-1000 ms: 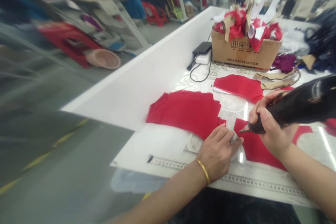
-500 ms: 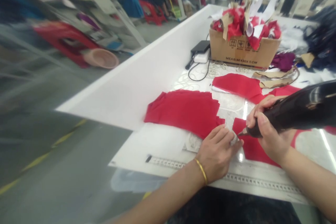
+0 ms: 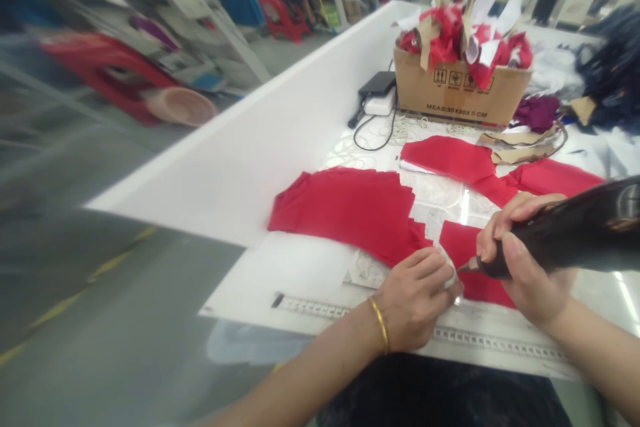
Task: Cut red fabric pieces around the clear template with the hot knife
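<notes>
My right hand (image 3: 533, 267) is wrapped round a thick black hand tool (image 3: 580, 233), held tilted with its thin metal tip (image 3: 469, 266) pointing left and down. Close to that tip, my left hand (image 3: 417, 297) has its fingers bent and pressed together beside a small whitish edge (image 3: 449, 261); what they pinch is mostly hidden. A fanned stack of red fabric pieces (image 3: 345, 210) lies just beyond my left hand. Under the tool is another red fabric piece (image 3: 457, 240), partly covered by my right hand.
A printed ruler strip (image 3: 500, 343) runs along the table's front edge. Further back lie more red pieces (image 3: 450, 159), brown curved strips (image 3: 525, 147) and a black cable (image 3: 373, 147). A cardboard box (image 3: 457, 97) of scraps stands behind, and a white side panel (image 3: 240, 147) rises at left.
The view has shifted slightly. My right hand and the black tool have moved a little right and down, the tip staying close to my left fingers. My left hand keeps its bent-finger hold.
</notes>
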Motion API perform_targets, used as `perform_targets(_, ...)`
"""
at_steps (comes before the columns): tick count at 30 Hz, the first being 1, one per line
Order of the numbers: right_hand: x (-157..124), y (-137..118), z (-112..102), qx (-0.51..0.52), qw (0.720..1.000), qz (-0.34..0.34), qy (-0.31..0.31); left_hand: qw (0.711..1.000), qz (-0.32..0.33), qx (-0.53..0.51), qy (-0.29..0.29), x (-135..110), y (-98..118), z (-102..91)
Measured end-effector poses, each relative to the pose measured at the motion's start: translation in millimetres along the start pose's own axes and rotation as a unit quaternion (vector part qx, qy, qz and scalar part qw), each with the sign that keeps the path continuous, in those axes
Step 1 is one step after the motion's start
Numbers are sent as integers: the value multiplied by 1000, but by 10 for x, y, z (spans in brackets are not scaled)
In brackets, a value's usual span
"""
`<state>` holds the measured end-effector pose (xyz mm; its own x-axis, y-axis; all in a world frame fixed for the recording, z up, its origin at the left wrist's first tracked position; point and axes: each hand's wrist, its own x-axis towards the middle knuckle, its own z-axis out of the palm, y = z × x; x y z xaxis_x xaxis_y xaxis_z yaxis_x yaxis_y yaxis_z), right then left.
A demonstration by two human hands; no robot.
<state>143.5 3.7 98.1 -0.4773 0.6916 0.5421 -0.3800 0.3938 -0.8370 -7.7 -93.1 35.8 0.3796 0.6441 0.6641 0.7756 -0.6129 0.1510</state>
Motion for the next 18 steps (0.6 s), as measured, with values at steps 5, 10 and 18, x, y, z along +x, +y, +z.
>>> perform_targets(5,104,-1,-28,42,999,-17,27,1000,-3,-15,20,-6,22,58)
perform_targets(10,333,233,-96,10,993,-49,111,1000,-19,6,-3,59,74,61)
perform_targets(18,490,326,-81,-14,987,-50,150,994,-34,82,-69,148,46,157)
